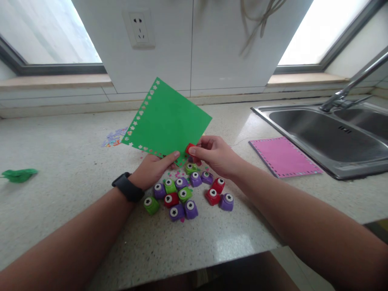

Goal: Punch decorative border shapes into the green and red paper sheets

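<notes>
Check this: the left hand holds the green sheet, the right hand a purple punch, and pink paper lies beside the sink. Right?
Not quite: the head view shows the right hand holding a red punch, not purple. The left hand does hold the green sheet, and pink paper lies beside the sink.

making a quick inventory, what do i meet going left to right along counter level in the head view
Crumpled green thing → heap of coloured paper bits → green sheet → right hand → pink paper → tap.
</notes>
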`<move>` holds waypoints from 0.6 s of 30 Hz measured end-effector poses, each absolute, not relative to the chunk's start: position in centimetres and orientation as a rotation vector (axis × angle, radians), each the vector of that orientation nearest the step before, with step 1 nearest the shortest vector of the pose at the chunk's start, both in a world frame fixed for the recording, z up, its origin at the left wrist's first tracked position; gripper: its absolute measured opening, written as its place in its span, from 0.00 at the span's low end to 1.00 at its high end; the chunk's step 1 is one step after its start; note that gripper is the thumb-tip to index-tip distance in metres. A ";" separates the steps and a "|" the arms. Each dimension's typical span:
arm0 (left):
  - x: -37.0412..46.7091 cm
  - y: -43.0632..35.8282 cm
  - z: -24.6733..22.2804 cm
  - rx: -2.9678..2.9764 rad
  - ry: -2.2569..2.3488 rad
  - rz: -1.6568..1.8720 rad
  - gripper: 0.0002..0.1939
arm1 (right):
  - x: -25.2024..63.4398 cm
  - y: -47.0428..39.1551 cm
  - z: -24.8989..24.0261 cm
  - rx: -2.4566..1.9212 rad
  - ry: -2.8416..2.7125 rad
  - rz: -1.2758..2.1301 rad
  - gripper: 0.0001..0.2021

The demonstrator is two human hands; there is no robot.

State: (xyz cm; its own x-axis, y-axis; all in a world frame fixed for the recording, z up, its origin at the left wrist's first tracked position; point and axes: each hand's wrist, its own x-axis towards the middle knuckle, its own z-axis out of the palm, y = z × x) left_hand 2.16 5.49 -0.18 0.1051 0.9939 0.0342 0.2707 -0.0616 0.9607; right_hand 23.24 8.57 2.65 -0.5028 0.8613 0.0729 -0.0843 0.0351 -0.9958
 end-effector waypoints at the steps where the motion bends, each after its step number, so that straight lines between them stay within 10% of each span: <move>1: 2.2 5.5 -0.2 1.484 1.305 1.022 0.21 | 23.2 8.6 2.7 -0.804 -1.550 1.581 0.17; 18: 2.4 5.4 -0.2 1.425 1.101 1.132 0.16 | 23.0 9.2 2.0 -0.686 -1.499 1.635 0.16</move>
State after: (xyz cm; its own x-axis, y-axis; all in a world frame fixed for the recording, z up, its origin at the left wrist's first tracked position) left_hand 2.36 5.41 -0.22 0.1580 0.9818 0.1052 0.0775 -0.1185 0.9899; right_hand 23.01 9.19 1.97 -0.5357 0.8356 0.1219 -0.1938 0.0188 -0.9809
